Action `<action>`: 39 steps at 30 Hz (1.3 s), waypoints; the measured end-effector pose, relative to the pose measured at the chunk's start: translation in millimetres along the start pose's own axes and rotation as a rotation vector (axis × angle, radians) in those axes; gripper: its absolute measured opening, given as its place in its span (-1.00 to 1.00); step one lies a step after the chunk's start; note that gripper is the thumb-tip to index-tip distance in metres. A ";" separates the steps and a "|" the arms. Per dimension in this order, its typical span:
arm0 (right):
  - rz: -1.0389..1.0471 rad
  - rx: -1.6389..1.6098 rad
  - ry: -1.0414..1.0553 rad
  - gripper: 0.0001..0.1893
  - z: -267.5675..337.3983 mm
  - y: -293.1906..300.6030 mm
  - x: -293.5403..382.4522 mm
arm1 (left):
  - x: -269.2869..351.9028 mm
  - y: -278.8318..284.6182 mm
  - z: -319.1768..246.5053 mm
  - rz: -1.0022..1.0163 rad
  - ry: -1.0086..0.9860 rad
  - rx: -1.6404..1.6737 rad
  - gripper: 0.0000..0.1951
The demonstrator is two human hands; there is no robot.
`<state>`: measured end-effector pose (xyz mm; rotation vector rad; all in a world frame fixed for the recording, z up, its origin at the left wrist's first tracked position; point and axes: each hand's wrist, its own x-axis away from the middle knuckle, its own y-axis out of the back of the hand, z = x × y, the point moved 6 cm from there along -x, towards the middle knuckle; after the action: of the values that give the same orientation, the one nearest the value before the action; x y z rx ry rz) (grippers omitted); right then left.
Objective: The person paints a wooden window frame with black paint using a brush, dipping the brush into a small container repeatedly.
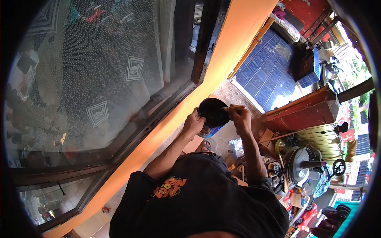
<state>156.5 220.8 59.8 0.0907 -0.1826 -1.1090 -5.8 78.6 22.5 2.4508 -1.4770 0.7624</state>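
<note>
An open round can point(212, 113), dark inside with a blue outer wall, is held up in front of my body. My left hand point(195, 122) grips its near left side, thumb at the rim and fingers around the wall. At the right rim is my right hand point(240, 115), its fingers closed on a thin tool point(226, 109). Only a short pale bit of that tool shows, pointing into the can; its working end is lost in the dark inside, so its kind is unclear.
To the left, a dark wooden window frame point(154, 126) holds glass with a patterned curtain point(98, 74) behind it. An orange wall point(205, 90) runs beneath the frame. Rightward lie blue floor tiles point(262, 67), a low red wall point(300, 114) and piled household goods, including a standing fan point(299, 166).
</note>
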 end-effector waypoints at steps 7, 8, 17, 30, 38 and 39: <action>-0.108 0.122 -0.046 -0.72 14.0 7.3 0.2 | -0.5 1.4 0.5 0.013 -0.005 -0.012 -0.70; -0.117 0.136 -0.032 -0.73 14.9 7.6 -0.1 | -0.3 1.2 0.8 0.015 0.002 -0.007 -0.73; -0.117 0.107 0.064 -0.79 18.8 8.4 2.8 | -0.4 0.9 3.8 -0.018 0.013 -0.022 -0.77; -0.151 0.063 0.152 -0.81 66.2 -2.1 9.9 | 3.5 6.4 -8.4 0.051 0.016 0.032 -0.69; -0.208 -0.268 0.378 -0.79 127.6 -5.6 -15.3 | -2.7 8.5 -5.0 0.102 -0.003 0.086 -0.72; -0.189 -0.365 0.416 -0.81 153.9 -12.2 -15.1 | -3.3 10.2 -3.0 0.100 -0.011 0.097 -0.73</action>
<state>109.8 231.7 207.3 0.0107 0.4078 -1.2697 -16.8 77.4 22.3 2.4705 -1.6132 0.8603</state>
